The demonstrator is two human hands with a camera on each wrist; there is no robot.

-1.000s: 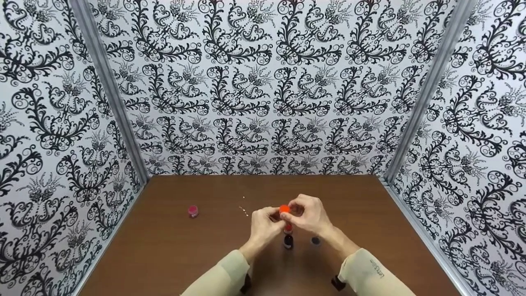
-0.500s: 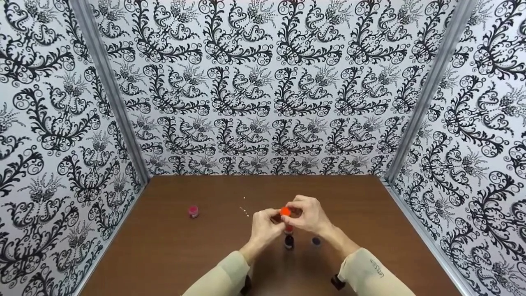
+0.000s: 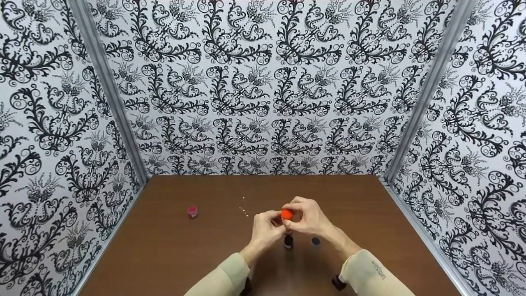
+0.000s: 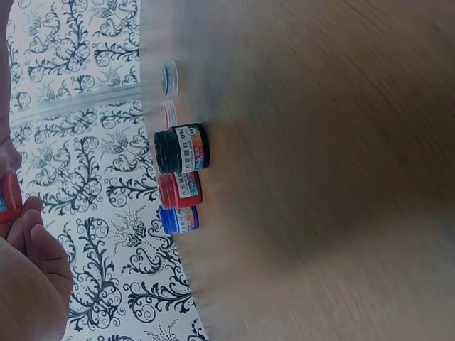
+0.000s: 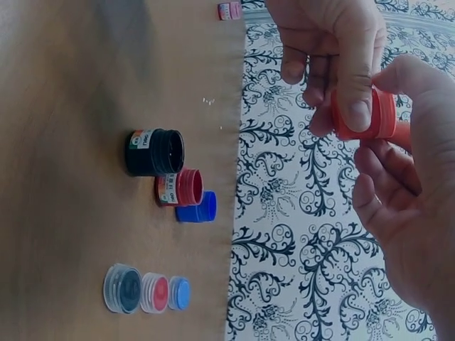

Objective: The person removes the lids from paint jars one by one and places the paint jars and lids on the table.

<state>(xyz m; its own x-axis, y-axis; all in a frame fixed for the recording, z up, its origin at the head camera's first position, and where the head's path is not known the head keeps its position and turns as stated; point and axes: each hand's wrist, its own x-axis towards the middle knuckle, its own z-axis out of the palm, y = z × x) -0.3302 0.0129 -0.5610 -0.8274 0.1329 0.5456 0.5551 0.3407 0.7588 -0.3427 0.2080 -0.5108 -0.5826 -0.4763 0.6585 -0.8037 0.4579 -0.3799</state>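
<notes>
Above the table, both hands meet at a small orange-red paint jar [image 5: 348,117]. My left hand [image 3: 265,228] grips the jar's body, its thumb lying across the side in the right wrist view. My right hand [image 3: 310,218] pinches the jar's lid end between thumb and fingers. Whether the lid is loose from the jar I cannot tell. Below the hands stand uncapped paint jars in a row: black [image 5: 153,151], red [image 5: 181,187] and blue [image 5: 197,207]. In the head view the hands mostly hide the red and blue ones.
Beside the open jars lie a dark lid [image 5: 122,288], a red lid [image 5: 155,293] and a blue lid [image 5: 179,293]. A pink jar [image 3: 192,211] stands at the left of the brown table [image 3: 172,255]. Small pale scraps [image 3: 245,211] lie farther back. Patterned walls surround the table.
Both hands have shifted slightly nearer and to the right with the orange-red jar, covering more of the red jar below. The standing jars have stayed put.
</notes>
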